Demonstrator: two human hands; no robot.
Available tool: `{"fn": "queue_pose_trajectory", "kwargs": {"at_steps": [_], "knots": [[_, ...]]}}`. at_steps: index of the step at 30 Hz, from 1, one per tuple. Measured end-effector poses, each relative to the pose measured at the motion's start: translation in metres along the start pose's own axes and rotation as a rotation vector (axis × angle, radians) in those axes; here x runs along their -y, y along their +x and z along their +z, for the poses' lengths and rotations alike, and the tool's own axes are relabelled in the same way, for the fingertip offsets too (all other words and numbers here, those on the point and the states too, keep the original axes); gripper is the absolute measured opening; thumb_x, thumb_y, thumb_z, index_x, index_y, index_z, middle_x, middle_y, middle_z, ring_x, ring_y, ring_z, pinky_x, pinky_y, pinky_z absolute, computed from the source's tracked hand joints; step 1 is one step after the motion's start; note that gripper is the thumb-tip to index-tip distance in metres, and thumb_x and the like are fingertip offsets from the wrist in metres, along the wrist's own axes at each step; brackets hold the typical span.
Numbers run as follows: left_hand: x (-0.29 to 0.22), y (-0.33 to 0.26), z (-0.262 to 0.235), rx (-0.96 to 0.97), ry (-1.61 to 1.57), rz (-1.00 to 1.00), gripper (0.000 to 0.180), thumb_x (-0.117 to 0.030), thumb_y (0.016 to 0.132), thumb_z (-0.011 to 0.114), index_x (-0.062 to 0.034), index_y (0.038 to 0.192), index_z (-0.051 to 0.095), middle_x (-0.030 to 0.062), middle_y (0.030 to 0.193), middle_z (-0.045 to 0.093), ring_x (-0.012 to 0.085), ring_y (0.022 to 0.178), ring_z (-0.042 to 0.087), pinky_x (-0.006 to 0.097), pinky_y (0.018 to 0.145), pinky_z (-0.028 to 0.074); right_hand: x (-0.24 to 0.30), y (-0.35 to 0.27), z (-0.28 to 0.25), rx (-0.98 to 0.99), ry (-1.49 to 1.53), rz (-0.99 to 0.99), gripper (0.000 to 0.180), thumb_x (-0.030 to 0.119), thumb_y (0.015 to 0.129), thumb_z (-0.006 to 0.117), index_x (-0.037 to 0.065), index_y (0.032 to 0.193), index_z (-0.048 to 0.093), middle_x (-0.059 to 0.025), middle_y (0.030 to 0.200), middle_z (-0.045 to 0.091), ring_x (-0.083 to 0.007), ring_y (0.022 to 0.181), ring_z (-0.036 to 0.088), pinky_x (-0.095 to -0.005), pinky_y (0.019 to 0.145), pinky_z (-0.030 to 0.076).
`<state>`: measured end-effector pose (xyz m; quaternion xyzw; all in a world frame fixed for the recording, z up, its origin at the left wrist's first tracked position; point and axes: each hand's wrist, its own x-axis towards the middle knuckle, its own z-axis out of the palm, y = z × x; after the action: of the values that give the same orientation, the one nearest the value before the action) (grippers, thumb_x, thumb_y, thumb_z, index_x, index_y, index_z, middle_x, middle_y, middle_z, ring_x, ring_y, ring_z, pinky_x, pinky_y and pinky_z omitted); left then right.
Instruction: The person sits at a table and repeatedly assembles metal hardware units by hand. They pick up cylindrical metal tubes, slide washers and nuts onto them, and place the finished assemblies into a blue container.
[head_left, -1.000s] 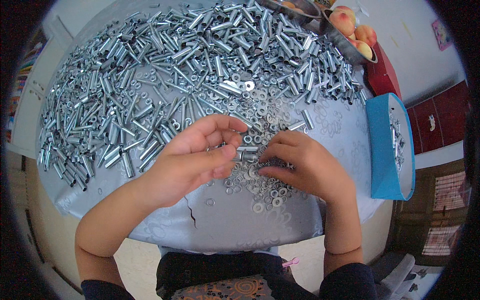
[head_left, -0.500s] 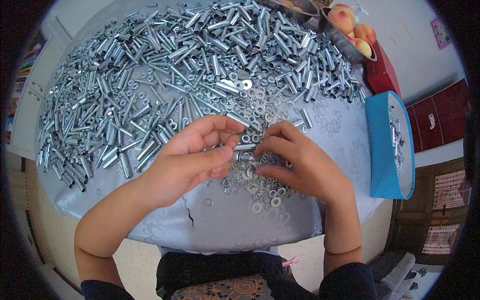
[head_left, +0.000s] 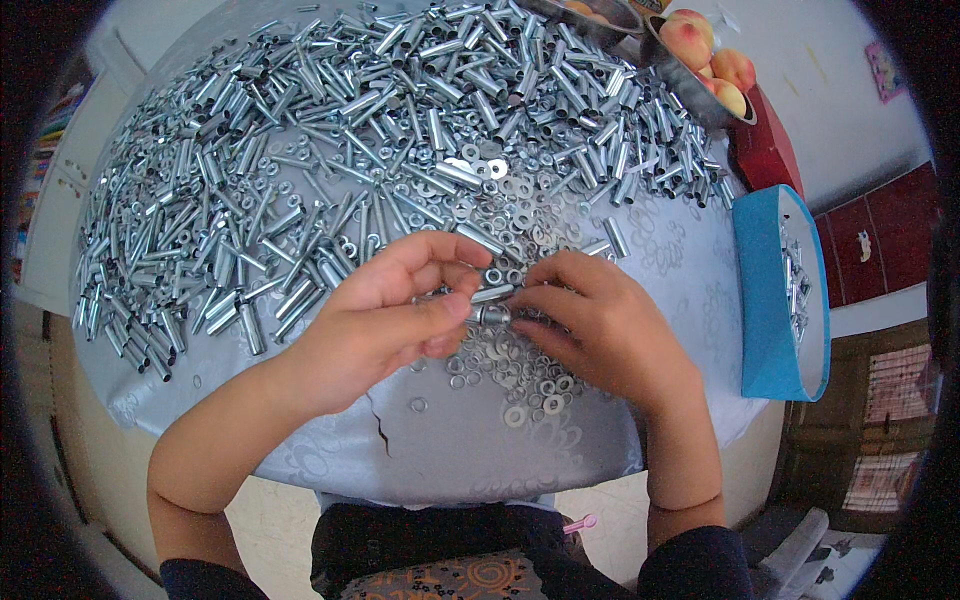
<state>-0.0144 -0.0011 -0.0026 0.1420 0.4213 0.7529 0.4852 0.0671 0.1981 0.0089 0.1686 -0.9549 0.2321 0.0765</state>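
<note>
My left hand is palm-in with curled fingers, its thumb and fingers pinching a short shiny metal sleeve whose end points right. My right hand is close beside it, fingers bent and drawn together at the sleeve's right end. What its fingertips hold, if anything, is too small to make out. Loose flat washers lie on the table under and between both hands. Another metal tube shows just above the sleeve; I cannot tell whether it is held.
A big heap of metal sleeves and bolts covers the far and left table. Nuts lie among them. At right stands a blue box with metal parts inside. A metal bowl of peaches is at the far right, near a red box.
My right hand's fingers and thumb have drawn closer together at the sleeve's end. My left hand keeps almost the same place and grip.
</note>
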Motion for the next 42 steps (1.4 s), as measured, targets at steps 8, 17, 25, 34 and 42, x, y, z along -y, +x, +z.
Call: {"fn": "queue_pose_trajectory", "kwargs": {"at_steps": [8, 17, 25, 34, 42], "knots": [[0.002, 0.001, -0.001, 0.009, 0.01, 0.004, 0.035, -0.009, 0.086, 0.051, -0.0014, 0.118, 0.04, 0.0035, 0.093, 0.045, 0.0086, 0.07, 0.041, 0.023, 0.062, 0.034, 0.011, 0.002, -0.007, -0.3, 0.137, -0.111, 0.025, 0.01, 0.065, 0.071, 0.009, 0.089, 0.063, -0.0071, 0.085, 0.057, -0.0242, 0.076, 0.057, -0.0332, 0.064, 0.046], [0.005, 0.001, -0.001, 0.032, 0.022, 0.035, 0.036, -0.012, 0.086, 0.051, -0.0028, 0.119, 0.039, 0.0024, 0.093, 0.046, 0.009, 0.075, 0.043, 0.023, 0.065, 0.036, 0.015, 0.002, 0.004, -0.32, 0.163, -0.148, 0.027, 0.008, 0.063, 0.073, 0.008, 0.088, 0.063, -0.0069, 0.086, 0.058, -0.0238, 0.076, 0.057, -0.0329, 0.064, 0.046], [0.004, 0.001, -0.001, 0.023, 0.032, 0.006, 0.033, -0.011, 0.088, 0.047, -0.0036, 0.12, 0.039, 0.0026, 0.092, 0.045, 0.0083, 0.069, 0.041, 0.022, 0.063, 0.034, 0.016, 0.002, 0.017, -0.376, 0.195, -0.088, 0.026, 0.009, 0.062, 0.073, 0.008, 0.087, 0.064, -0.0071, 0.082, 0.058, -0.0235, 0.073, 0.057, -0.0326, 0.061, 0.046], [0.003, 0.002, 0.001, 0.015, -0.025, 0.005, 0.032, -0.011, 0.088, 0.048, -0.0039, 0.118, 0.04, 0.0009, 0.092, 0.046, 0.0071, 0.071, 0.041, 0.022, 0.063, 0.036, 0.021, 0.002, 0.008, -0.381, 0.228, -0.008, 0.027, 0.01, 0.063, 0.073, 0.008, 0.089, 0.065, -0.0075, 0.079, 0.058, -0.0237, 0.07, 0.057, -0.0326, 0.059, 0.046], [-0.003, 0.004, -0.006, -0.054, -0.061, 0.061, 0.036, -0.01, 0.083, 0.054, -0.002, 0.116, 0.042, 0.0035, 0.097, 0.049, 0.0086, 0.073, 0.046, 0.022, 0.065, 0.039, 0.002, 0.0, 0.003, -0.006, 0.108, -0.05, 0.019, 0.013, 0.07, 0.066, 0.011, 0.089, 0.066, -0.0078, 0.082, 0.057, -0.0256, 0.072, 0.056, -0.035, 0.062, 0.045]]}}
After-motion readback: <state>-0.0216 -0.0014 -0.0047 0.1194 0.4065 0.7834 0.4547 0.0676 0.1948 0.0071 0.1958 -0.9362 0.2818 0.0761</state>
